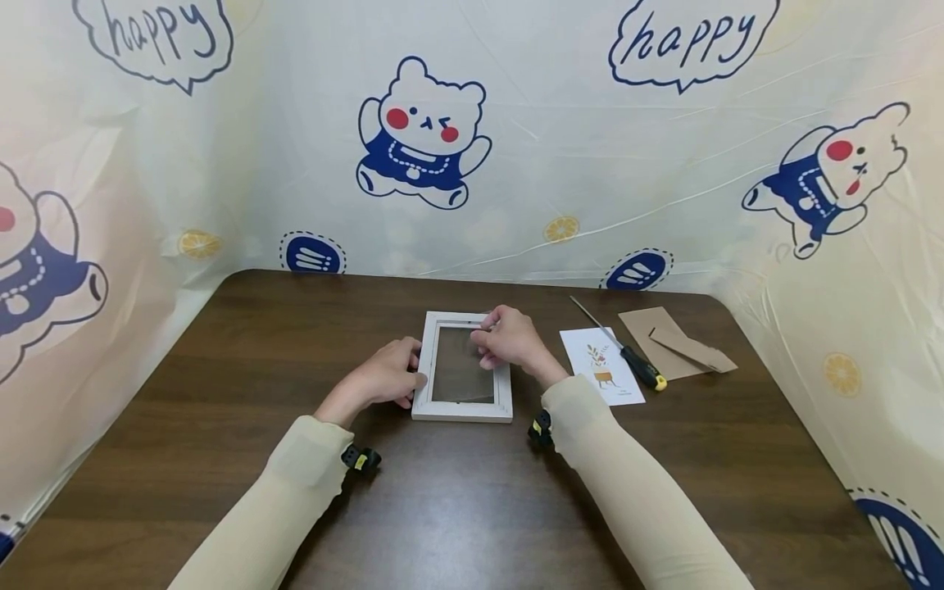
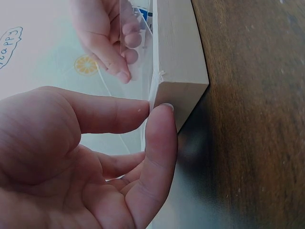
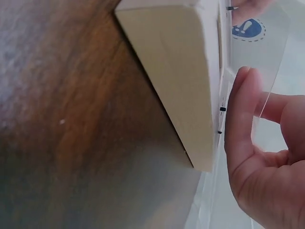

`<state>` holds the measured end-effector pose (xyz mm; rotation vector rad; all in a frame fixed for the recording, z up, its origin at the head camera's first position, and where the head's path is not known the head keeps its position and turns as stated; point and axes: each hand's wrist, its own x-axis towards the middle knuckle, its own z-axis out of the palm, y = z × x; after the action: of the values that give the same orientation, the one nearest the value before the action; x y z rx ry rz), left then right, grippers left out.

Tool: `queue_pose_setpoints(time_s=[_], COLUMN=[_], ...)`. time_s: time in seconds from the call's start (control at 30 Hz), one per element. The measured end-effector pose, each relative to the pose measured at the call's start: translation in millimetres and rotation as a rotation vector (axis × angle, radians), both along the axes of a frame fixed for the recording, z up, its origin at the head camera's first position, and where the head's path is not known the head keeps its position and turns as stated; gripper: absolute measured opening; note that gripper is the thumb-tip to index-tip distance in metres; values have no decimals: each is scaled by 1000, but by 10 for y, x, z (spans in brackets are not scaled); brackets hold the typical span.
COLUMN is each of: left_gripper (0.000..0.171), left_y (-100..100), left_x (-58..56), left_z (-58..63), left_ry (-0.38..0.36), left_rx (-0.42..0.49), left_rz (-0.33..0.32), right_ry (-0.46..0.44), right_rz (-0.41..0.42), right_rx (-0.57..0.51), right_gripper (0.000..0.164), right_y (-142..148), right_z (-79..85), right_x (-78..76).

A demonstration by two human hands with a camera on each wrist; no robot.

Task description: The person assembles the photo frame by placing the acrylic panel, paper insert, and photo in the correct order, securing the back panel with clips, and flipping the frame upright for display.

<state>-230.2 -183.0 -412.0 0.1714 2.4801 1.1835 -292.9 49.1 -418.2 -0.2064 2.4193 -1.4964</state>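
Note:
A white picture frame (image 1: pixel 461 412) lies on the dark wooden table, small black tabs (image 3: pixel 222 109) along its inner edge. My left hand (image 1: pixel 383 373) grips the frame's left side, thumb and fingertips at the rim in the left wrist view. Over the frame's upper right part, my right hand (image 1: pixel 512 338) pinches a thin clear pane (image 3: pixel 269 52) between thumb and fingers. The pane stands tilted above the opening in the right wrist view, and the right fingers show through it in the left wrist view.
Right of the frame lies a white card (image 1: pixel 578 348) with a printed plant picture. A screwdriver (image 1: pixel 634 360) rests across it. Beside them is a brown backing board (image 1: pixel 645 321) with a raised flap (image 1: pixel 689 349). A patterned curtain (image 1: pixel 516 197) hangs behind the table (image 1: pixel 457 508).

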Motion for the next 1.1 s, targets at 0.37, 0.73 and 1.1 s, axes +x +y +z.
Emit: queue_pose_setpoints(time_s=[0.37, 0.73, 1.1], left_gripper=[59, 57, 57], left_y=[-7, 0, 0], left_x=[-8, -8, -6], left_z=[-12, 2, 2], left_ry=[1, -2, -4], left_rx=[16, 22, 10], left_rz=[-1, -3, 4], right_ry=[129, 127, 134], right_rz=[-2, -9, -18], right_rx=[300, 322, 333], right_gripper=[27, 30, 30], right_y=[-26, -15, -15], right_z=[22, 13, -23], right_x=[25, 39, 30])
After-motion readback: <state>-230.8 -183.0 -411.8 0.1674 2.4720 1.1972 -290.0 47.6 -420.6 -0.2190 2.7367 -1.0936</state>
